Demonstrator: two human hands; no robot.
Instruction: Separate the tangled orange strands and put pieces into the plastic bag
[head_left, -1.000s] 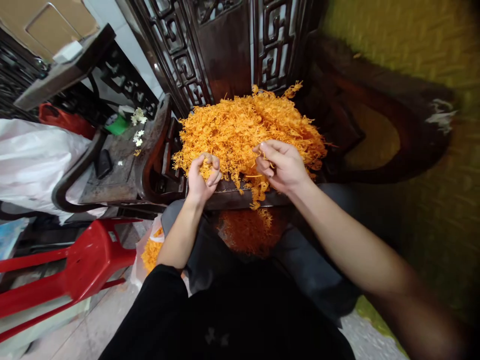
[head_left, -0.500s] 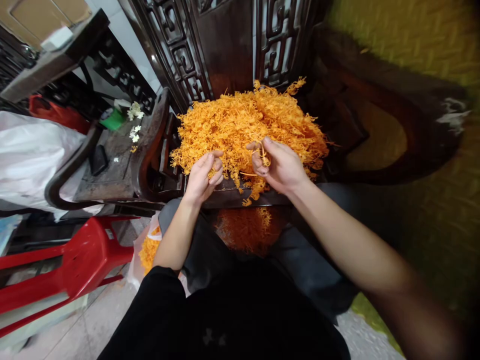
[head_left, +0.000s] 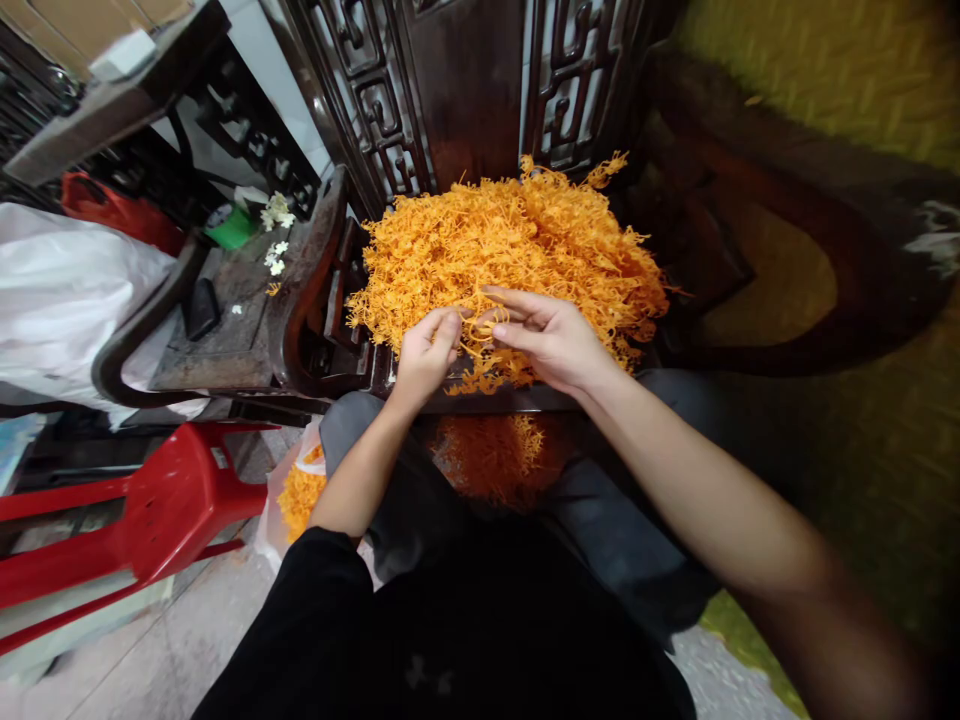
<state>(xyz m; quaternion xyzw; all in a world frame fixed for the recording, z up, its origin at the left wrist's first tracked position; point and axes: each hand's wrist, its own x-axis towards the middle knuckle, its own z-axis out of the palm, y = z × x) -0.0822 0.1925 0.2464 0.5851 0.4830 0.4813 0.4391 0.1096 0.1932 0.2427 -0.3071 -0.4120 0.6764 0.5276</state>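
A large heap of thin, curly orange strands [head_left: 510,230] is piled on the seat of a dark carved wooden chair. Just in front of it, my left hand [head_left: 429,358] is closed, thumb and forefinger pinching the end of an orange stringy piece [head_left: 489,318]. My right hand [head_left: 555,338] faces it from the other side, its fingers fairly straight, with the looped part of that piece between thumb and fingertips. The exact grip of the right fingertips is partly lost against the orange heap.
A red plastic stool [head_left: 176,490] lies on its side at the left, beside a clear bag [head_left: 304,490] of orange strands. Past the chair's armrest, a small wooden table [head_left: 225,350] bears a green tape roll [head_left: 231,226], white flowers [head_left: 276,255] and a dark object [head_left: 201,308].
Both hands have come closer together. My left hand has moved right to pinch the orange piece, and my right fingers have straightened around it. The view has shifted slightly.
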